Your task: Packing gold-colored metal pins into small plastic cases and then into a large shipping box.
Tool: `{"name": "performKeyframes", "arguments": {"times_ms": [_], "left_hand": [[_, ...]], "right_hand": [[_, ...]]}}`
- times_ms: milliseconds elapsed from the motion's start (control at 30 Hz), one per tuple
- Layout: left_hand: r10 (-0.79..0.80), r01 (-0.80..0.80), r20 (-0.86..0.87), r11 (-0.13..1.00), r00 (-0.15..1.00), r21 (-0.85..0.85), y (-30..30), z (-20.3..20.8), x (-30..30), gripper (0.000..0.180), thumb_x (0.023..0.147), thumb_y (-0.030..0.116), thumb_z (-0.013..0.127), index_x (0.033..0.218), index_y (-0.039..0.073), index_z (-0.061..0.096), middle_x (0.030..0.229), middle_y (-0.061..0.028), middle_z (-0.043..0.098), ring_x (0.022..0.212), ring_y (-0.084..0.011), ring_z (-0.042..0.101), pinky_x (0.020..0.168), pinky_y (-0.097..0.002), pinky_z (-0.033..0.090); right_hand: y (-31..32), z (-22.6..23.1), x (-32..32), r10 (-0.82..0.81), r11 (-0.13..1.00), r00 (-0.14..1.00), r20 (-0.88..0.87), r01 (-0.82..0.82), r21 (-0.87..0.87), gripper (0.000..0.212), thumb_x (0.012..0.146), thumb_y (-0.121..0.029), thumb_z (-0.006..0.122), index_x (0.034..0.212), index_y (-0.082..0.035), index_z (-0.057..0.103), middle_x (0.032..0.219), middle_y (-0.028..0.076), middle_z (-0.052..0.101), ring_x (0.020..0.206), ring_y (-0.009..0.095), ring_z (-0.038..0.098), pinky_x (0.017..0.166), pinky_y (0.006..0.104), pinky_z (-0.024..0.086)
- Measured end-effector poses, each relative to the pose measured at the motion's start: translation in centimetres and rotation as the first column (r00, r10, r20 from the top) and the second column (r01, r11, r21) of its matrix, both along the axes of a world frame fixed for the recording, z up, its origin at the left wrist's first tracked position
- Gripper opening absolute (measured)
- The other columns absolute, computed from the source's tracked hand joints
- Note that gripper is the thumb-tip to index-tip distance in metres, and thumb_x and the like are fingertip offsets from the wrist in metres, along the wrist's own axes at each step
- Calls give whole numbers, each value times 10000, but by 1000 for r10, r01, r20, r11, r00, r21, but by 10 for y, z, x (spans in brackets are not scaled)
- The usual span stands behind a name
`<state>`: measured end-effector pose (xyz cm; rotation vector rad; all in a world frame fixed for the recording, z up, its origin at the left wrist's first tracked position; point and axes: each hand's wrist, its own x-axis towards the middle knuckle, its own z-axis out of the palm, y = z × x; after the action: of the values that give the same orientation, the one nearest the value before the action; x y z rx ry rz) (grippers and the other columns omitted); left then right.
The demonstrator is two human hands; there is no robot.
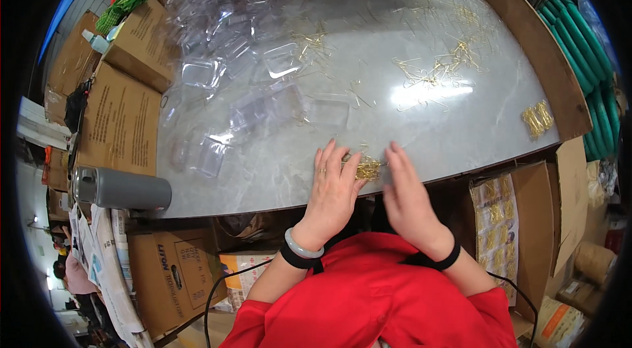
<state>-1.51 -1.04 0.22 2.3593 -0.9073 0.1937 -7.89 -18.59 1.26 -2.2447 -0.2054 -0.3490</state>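
A small bundle of gold wire hooks [368, 169] lies at the table's near edge between my two hands. My left hand [327, 200] grips the bundle's left end with thumb and forefinger, the other fingers stretching past it. Beside the right end is my right hand [413, 206], its fingers stretched out and slightly blurred; whether they touch the bundle I cannot tell. Farther off lie a loose heap of gold wire hooks [454, 62] and a smaller scatter of them [315, 45]. Clear plastic boxes [227, 39] are piled at the far left, with a few nearer ones [263, 108].
The grey tabletop [368, 131] is bordered by cardboard walls [550, 52]. Two gold bundles [537, 119] sit at its right edge. A grey bottle [122, 189] lies at the left edge. Below right, an open carton [533, 216] holds several packed gold bundles [497, 223].
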Motion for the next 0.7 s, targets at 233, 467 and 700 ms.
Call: {"name": "performKeyframes", "arguments": {"times_ms": [233,467,700], "left_hand": [[-2,-4,-61,995,998,-102,3,-2,1,662,838,-4,709,1439,-2,430,1371,-224,443,1314,-443,445,1099,-482,404],[-43,33,-58,984,997,-173,11,0,2,833,834,-36,689,1556,7,274,1445,-233,398,1282,-405,492,1069,-449,443],[-93,45,-195,970,976,-241,17,0,5,850,845,-53,664,1574,3,230,1482,-242,380,1342,-389,469,1114,-443,409]], "right_hand": [[3,4,30,151,987,987,45,-153,48,674,831,68,548,1475,61,349,1489,292,405,1381,462,404,1145,496,363],[-10,10,45,332,897,943,31,-305,-321,666,867,-177,720,1442,-2,433,1449,229,461,1365,400,436,1156,503,346],[-8,6,43,308,907,950,40,-281,-314,570,871,-200,723,1358,7,509,1343,205,524,1297,405,492,1139,503,383]]}}
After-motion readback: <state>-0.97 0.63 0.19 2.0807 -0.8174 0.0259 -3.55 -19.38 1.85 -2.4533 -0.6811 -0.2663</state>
